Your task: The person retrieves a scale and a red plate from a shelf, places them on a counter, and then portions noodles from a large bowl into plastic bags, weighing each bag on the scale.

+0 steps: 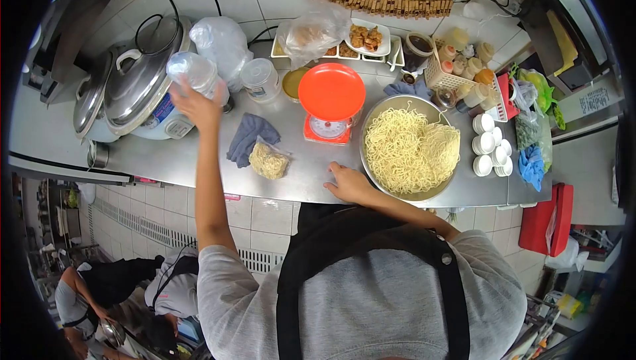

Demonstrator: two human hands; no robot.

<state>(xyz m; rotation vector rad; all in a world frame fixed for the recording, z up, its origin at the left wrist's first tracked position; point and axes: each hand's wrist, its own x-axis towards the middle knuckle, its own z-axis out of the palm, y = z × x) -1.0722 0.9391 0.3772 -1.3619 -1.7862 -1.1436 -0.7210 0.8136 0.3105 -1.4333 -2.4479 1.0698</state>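
My left hand (197,105) is stretched out to the back left, its fingers blurred at the lower edge of a clear plastic container (191,67); I cannot tell whether they grip it. Lying on the steel counter near its front edge, my right hand (348,183) has its fingers apart and holds nothing. Just right of it stands a metal bowl (366,161) heaped with yellow noodles (405,151). An orange kitchen scale (328,129) with a round orange pan (331,92) is behind that hand. A tied bag of noodles (268,160) rests against a grey cloth (252,136).
Large lidded cookers (142,88) fill the left end. A clear tub (260,80) stands left of the scale. Along the back are food trays (344,49) and a basket of bottles (457,75). White cups (483,143) are stacked at right. Other people (169,287) work behind at lower left.
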